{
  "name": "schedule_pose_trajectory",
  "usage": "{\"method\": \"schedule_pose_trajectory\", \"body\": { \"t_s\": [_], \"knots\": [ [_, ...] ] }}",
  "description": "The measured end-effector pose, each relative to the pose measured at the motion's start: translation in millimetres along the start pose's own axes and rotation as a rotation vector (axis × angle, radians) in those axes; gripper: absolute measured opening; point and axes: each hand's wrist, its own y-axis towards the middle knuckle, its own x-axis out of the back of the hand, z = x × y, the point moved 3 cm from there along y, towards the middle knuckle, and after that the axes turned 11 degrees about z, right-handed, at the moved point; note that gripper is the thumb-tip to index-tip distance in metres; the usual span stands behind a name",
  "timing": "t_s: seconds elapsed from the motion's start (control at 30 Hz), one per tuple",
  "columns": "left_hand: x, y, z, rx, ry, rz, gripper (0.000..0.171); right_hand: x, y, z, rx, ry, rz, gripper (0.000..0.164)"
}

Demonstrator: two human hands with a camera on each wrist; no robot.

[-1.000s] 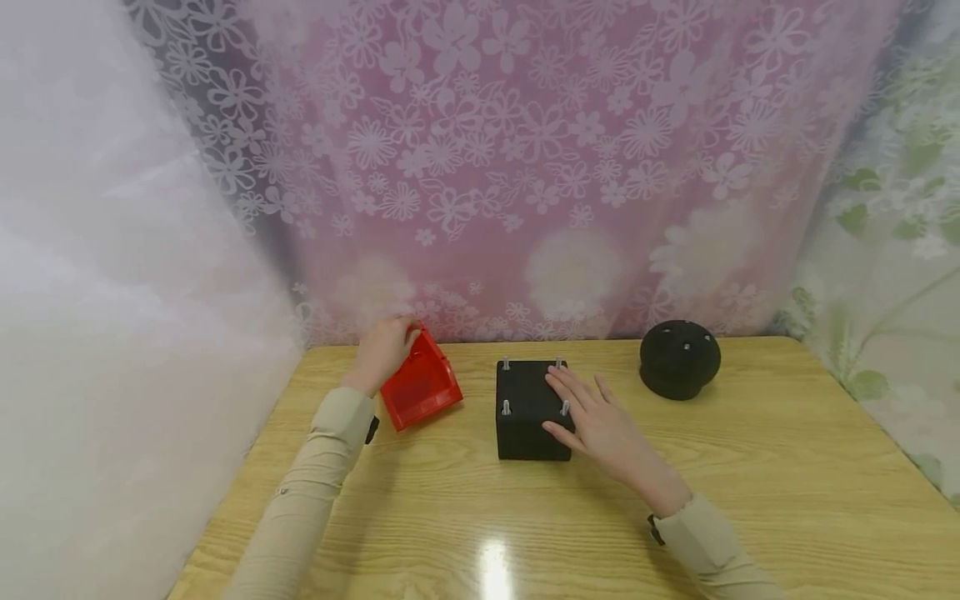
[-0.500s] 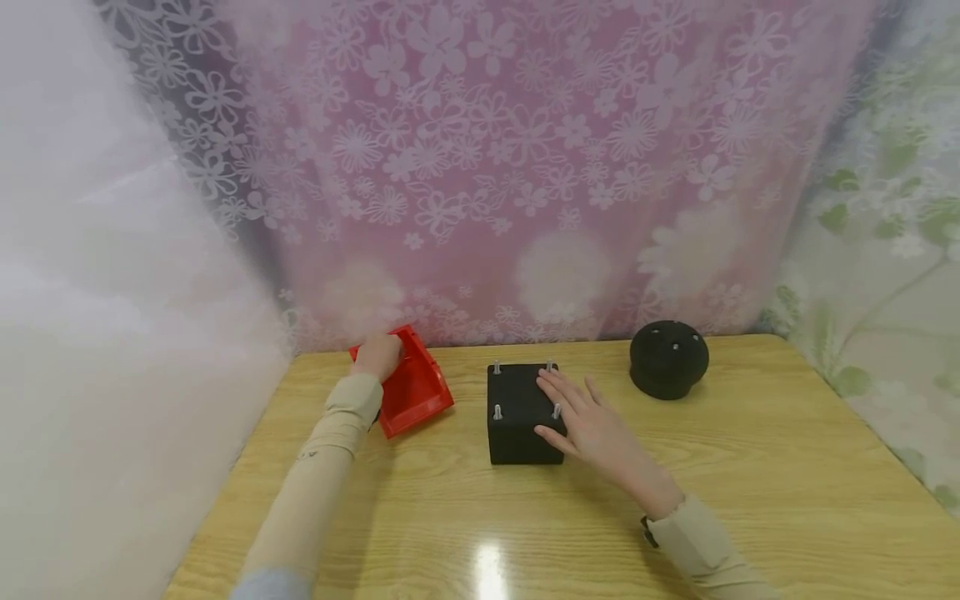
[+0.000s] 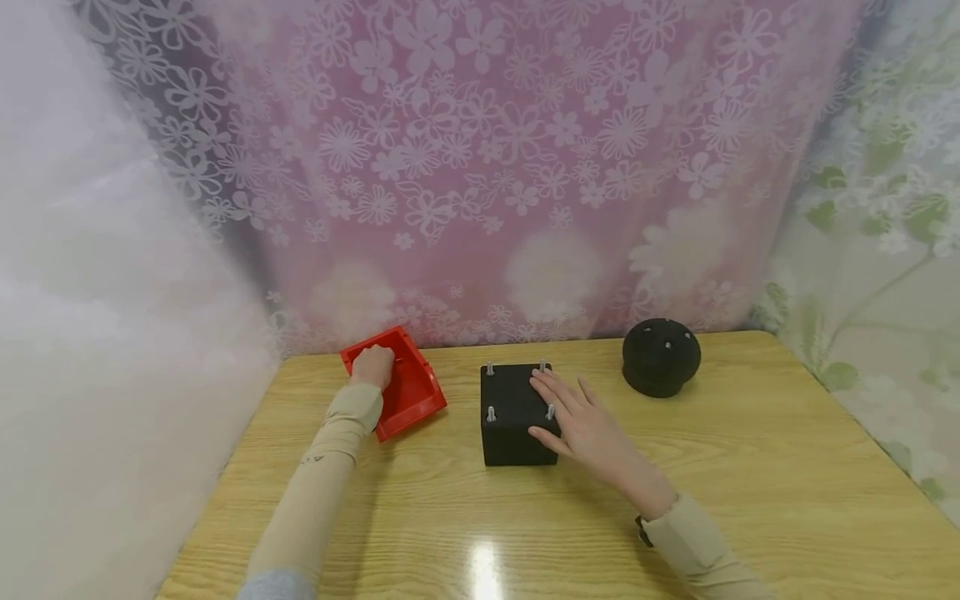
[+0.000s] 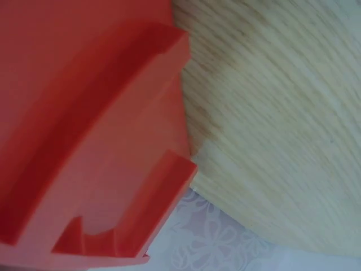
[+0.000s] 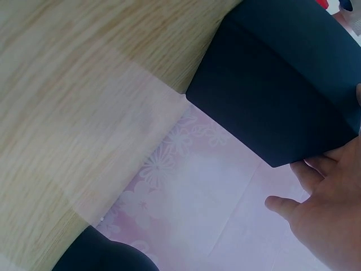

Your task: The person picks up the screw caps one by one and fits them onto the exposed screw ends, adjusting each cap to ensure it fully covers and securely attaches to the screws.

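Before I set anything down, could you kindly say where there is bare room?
The pale wooden table is bare between the beige sleeves and right of the round black piece. Crowded: left hand at the red plastic tray, right hand on the cuboid black block.

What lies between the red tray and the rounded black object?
In the head view: the black box, the right hand touching it, and bare tabletop.

A rounded black object stands on the table, near flowered cloth.

Soft light, white glare on table.
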Motion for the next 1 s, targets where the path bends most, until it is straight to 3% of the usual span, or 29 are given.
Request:
{"method": "schedule_pose_trajectory", "body": {
  "t_s": [0.2,0.5,0.7,0.8,1.0],
  "knots": [
    [-0.2,-1.6,2.4,0.039,0.01,0.016,0.013,-0.8,0.7,1.4,0.0,0.01,0.018,0.075],
    [23.1,-15.0,-10.2,-0.053,0.009,-0.058,0.011,-0.2,0.7,0.2,0.006,0.019,-0.001,0.075],
    [27.0,-19.1,-10.4,-0.074,-0.052,0.003,0.025,-0.1,1.2,0.5,0.012,0.027,-0.004,0.075],
    [26.0,-20.5,-8.8,-0.081,-0.087,0.031,0.022,-0.1,1.3,0.6,0.01,0.034,0.0,0.075],
    [29.1,-27.3,-6.4,-0.106,-0.198,0.022,0.011,-0.8,1.5,0.4,0.013,0.026,-0.01,0.075]
  ]
}}
